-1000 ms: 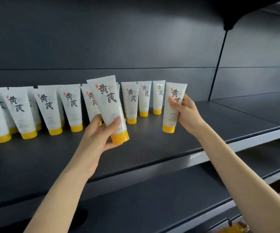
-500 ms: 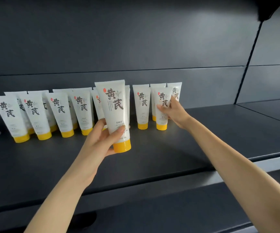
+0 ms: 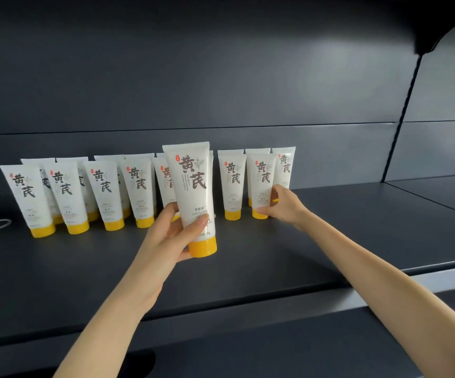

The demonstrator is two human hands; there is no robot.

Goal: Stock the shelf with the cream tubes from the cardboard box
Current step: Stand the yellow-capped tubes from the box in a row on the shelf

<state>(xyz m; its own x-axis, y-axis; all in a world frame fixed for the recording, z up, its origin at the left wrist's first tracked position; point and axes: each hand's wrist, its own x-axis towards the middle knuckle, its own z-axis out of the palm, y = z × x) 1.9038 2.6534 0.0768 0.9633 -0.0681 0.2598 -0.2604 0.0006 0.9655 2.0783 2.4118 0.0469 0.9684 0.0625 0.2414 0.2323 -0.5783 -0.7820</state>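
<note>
White with a yellow cap, the tube (image 3: 193, 186) is upright at mid-frame over the shelf (image 3: 84, 268). The left hand (image 3: 171, 236) is wrapped round its lower half, thumb in front. Right of centre, the right hand (image 3: 283, 205) pinches the end tube (image 3: 262, 175) near its cap. That tube stands cap-down on the shelf in the row (image 3: 106, 192).

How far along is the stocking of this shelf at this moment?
Done: many tubes stand on their yellow caps in two rows on the shelf. In hand: the right hand grips a front-row tube at the right end; the left hand holds a second tube above the shelf. Left: placing that one. The box is out of view.
</note>
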